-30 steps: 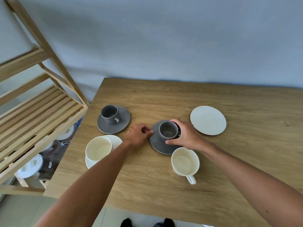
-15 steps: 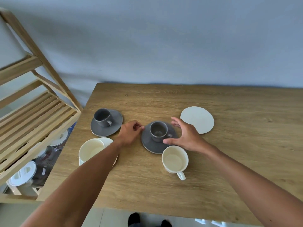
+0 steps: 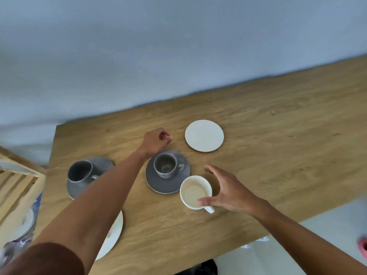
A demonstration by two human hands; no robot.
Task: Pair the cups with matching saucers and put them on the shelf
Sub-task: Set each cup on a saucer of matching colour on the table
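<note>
A grey cup (image 3: pixel 165 165) stands on a grey saucer (image 3: pixel 158 185) at the table's middle. A second grey cup (image 3: pixel 80 172) sits on its grey saucer (image 3: pixel 102 163) to the left. A loose cream cup (image 3: pixel 194 192) stands just right of the middle saucer. My right hand (image 3: pixel 228 190) is spread around that cup, thumb at its near rim, fingers apart. My left hand (image 3: pixel 156 140) hovers beyond the middle saucer, fingers curled with nothing in them. An empty cream saucer (image 3: pixel 204 135) lies farther back. Another cream saucer (image 3: pixel 114 233) shows under my left forearm, its cup hidden.
The wooden table (image 3: pixel 278 135) runs to the right, with a wall behind it. A wooden slatted shelf (image 3: pixel 17 181) stands at the left edge, with white dishes (image 3: pixel 21 225) on a lower level. Pale floor shows at the lower right.
The view has tilted and swung right. My right hand left the grey cup and came around the cream cup. My left hand moved from the grey saucer's left edge to beyond it.
</note>
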